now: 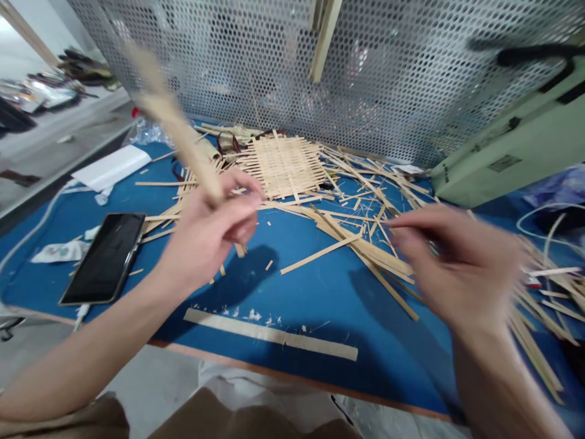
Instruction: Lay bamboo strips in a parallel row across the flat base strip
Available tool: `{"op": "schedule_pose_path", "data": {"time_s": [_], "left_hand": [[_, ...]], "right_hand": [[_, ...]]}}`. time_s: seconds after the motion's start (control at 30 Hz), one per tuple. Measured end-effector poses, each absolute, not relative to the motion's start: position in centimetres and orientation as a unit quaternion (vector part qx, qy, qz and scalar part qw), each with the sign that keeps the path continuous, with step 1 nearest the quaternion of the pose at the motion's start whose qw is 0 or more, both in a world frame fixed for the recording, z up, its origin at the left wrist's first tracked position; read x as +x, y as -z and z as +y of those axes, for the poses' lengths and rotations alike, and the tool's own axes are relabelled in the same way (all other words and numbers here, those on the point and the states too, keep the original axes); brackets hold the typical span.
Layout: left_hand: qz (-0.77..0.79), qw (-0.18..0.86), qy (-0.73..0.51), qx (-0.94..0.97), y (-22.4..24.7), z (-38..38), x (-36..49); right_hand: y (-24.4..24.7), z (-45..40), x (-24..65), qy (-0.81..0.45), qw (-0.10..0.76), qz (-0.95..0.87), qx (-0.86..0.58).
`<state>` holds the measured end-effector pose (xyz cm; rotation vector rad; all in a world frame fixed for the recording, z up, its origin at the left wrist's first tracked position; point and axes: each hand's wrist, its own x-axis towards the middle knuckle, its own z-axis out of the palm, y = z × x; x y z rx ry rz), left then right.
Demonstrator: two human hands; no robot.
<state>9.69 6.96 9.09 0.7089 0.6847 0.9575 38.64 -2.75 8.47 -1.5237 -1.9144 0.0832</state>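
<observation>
My left hand [214,222] is closed around a long pale bamboo piece [180,134], which slants up to the upper left and is blurred. My right hand [461,262] is blurred too, with its thumb and index finger pinched together. A small dark tip shows at those fingers, but what it belongs to cannot be made out. Between and behind the hands lie loose bamboo strips [381,250]. Farther back rests a woven bamboo mat [286,164]. Closest to me, a flat pale strip [269,333] lies along the table's front edge.
A blue-topped table [315,299] carries a phone [105,259] with a plugged-in cable at left and a white paper [112,166]. A perforated metal panel [256,67] stands behind. On the right are a green bag [503,152] and more bamboo strips [534,341].
</observation>
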Motion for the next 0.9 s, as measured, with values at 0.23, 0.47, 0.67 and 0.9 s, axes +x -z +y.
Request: {"op": "schedule_pose_path", "data": {"time_s": [0.23,0.47,0.67,0.9], "left_hand": [[0.288,0.830,-0.367,0.307,-4.9,8.1,13.2],[0.317,0.819,-0.350,0.326,-2.6,7.7,13.3],[0.322,0.816,-0.337,0.343,-2.6,7.5,13.6],[0.266,0.821,-0.359,0.357,-2.4,6.9,13.9]], "right_hand": [[-4.1,0.2,37.2,-0.044,0.120,-0.828,-0.545],[-4.2,-0.7,37.7,-0.064,0.077,-0.828,-0.552],[-4.0,-1.2,40.3,0.027,0.072,-0.748,-0.659],[-4.2,-1.3,36.7,-0.116,0.321,-0.670,-0.659]]}}
